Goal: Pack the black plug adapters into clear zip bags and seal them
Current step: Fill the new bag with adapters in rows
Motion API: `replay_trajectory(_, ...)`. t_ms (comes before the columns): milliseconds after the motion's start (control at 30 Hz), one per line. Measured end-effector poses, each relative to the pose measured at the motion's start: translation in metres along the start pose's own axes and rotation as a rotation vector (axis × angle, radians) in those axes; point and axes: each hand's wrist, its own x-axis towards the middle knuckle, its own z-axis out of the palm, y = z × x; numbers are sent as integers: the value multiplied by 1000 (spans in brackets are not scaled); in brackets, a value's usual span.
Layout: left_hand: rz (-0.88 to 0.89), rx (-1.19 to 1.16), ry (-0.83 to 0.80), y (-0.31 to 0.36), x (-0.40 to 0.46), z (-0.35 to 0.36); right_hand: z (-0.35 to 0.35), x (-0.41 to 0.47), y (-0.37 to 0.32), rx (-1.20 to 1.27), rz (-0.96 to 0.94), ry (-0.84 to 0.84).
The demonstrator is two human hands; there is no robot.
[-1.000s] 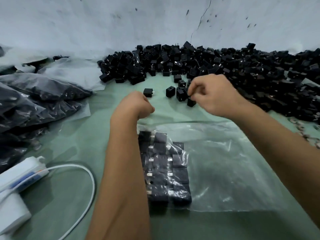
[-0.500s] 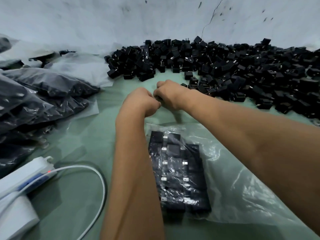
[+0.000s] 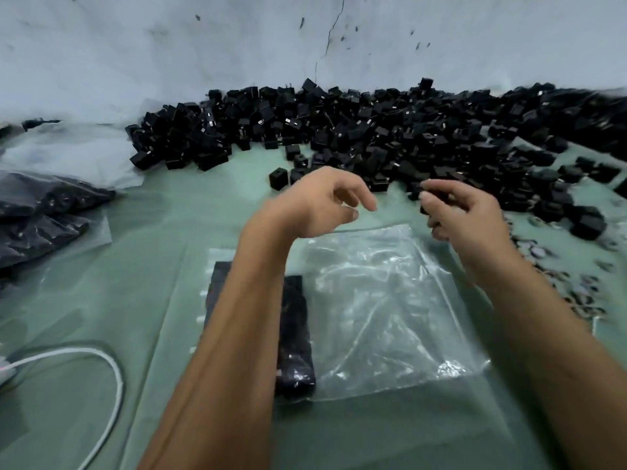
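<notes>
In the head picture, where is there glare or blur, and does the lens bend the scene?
Head view: glare streaks on the clear zip bag; motion blur smears the adapter pile at far right and the right hand; the wide lens bows the wall's base.

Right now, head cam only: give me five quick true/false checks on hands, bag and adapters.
1. The right hand holds black adapters. True.
2. The left hand grips the clear zip bag. False: it hovers above the bag, fingers loosely curled, holding nothing.
3. The bag is full of adapters. False: packed adapters fill only its left part; the rest is empty plastic.
4. The loose adapter pile lies along the wall beyond the hands. True.
5. A white cable lies to the right of the bag. False: it curves on the green surface at the lower left.
</notes>
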Motion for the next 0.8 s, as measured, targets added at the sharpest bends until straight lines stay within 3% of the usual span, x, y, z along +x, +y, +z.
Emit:
replay_trajectory(133,147,157,-139,27,10,35,-18,-4,26,-39,58,-58)
replay_trajectory(333,146,273,-211,34,10,54,-26,2,27,-5,126,-116)
replay_trajectory(567,143,242,-200,26,11,41,-40,-4,13,35,47,-453)
replay_trajectory(800,170,238,-130,23,10,31,-40,-16,-1,-142,64,-765)
